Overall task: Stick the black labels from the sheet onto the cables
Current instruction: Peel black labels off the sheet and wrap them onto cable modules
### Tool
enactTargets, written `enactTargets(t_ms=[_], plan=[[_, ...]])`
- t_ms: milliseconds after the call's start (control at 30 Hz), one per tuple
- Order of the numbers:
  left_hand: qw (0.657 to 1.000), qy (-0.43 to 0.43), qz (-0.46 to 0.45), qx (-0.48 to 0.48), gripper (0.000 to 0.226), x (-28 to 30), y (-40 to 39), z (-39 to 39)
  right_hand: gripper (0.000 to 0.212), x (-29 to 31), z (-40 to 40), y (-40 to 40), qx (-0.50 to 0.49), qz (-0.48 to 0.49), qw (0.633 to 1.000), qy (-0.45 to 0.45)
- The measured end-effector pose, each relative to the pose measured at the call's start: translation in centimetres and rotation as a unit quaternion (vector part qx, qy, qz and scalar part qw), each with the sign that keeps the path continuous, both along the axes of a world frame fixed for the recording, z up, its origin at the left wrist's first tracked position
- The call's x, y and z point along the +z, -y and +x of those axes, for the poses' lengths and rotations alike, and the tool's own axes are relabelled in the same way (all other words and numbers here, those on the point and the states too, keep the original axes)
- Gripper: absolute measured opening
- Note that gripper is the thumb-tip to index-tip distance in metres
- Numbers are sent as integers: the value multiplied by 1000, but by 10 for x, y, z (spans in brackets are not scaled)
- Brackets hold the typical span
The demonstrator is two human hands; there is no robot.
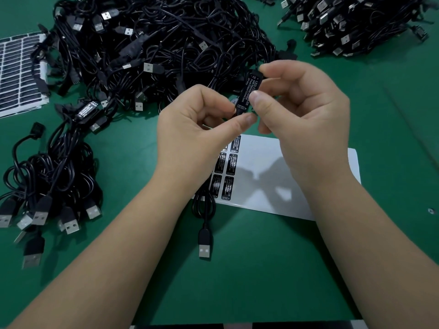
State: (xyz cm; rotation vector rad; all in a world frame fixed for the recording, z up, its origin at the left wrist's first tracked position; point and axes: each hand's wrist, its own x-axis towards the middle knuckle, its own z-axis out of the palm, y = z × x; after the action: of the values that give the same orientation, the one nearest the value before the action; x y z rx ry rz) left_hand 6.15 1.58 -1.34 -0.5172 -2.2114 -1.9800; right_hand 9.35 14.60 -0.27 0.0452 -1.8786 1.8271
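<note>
Head view looks down on a green worktop (261,269) where both hands meet above a white label sheet (273,176). Left hand (190,122) has its fingers curled, thumb and forefinger pinching the lower end of a small black controller box (245,93) on a cable. Right hand (301,110) pinches the same box from the other side, thumb pressed on its face and forefinger at its upper end. A black label (247,91) with white print already lies along the face of the box, partly hidden by the right thumb. That cable's cord (204,205) runs down under the left wrist, and its USB plug (204,243) lies on the worktop between the forearms. On the sheet, a few black labels (228,174) sit near its left edge, just below the hands. A large heap of black cables (154,43) lies behind the hands, a smaller bundle (47,176) at the left, another pile (356,22) at the far right. More label sheets (19,72) lie at the far left edge.
</note>
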Motion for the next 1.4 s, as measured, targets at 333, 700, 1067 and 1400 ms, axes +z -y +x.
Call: enactTargets(t_ms=[333,700,1067,1400], plan=[[1000,-18,-18,4,20,-1,0,1,35,-3,-2,-2,-13,81,996,20],[996,77,6,-32,11,3,2,-1,32,-3,-5,-3,13,11,997,69],[969,223,47,-99,11,3,9,-10,29,-9,-7,-6,-26,90,992,80],[985,111,-108,-80,25,-1,11,-12,29,-16,-10,-14,-39,276,955,106]])
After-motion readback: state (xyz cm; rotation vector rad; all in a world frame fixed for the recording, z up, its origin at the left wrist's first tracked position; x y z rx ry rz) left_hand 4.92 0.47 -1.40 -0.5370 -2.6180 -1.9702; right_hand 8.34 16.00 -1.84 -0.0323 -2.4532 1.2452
